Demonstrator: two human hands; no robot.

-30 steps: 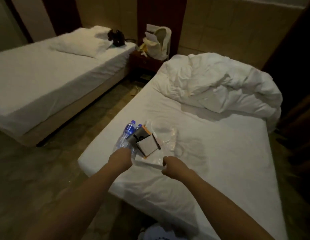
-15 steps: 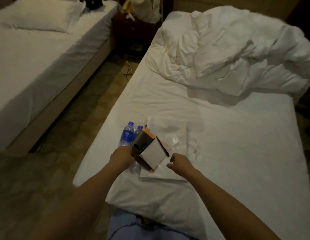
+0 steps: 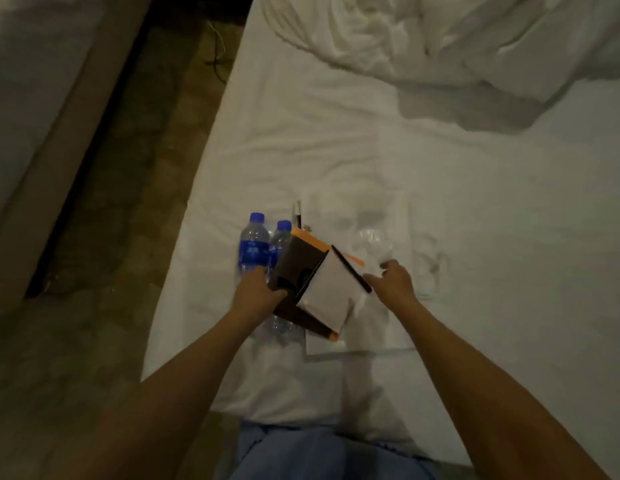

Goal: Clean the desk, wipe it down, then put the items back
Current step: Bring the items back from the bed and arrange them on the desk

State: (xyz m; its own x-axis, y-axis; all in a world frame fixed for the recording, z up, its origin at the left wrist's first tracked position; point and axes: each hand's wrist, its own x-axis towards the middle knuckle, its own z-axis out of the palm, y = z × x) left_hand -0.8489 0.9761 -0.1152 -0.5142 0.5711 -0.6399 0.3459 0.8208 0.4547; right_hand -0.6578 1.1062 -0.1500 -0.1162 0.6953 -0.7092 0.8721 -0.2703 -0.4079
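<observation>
Since a second ago both hands have come forward from the near edge of the bed (image 3: 474, 209) onto the pile of desk items, and the head has tipped down, so the other bed and the nightstand have left the view. The left hand (image 3: 254, 292) now grips the near left side of the dark folder with orange edges (image 3: 294, 268), fingers curled round it, and the folder is tilted up off the sheet. A white notepad (image 3: 327, 292) lies on the folder, with a black pen (image 3: 351, 268) along its far right edge. The right hand (image 3: 393, 280) is at the pen's near end, its fingers loosely curled and spread; whether it pinches the pen or only touches it cannot be told. Two water bottles with blue caps (image 3: 254, 244) lie side by side just left of the folder, partly under it, close to the bed's left edge. Beneath the folder a white sheet of paper (image 3: 370, 334) rests flat, with clear plastic wrapping (image 3: 370, 237) on its far part. A crumpled white duvet (image 3: 440, 39) fills the far end of the bed.
</observation>
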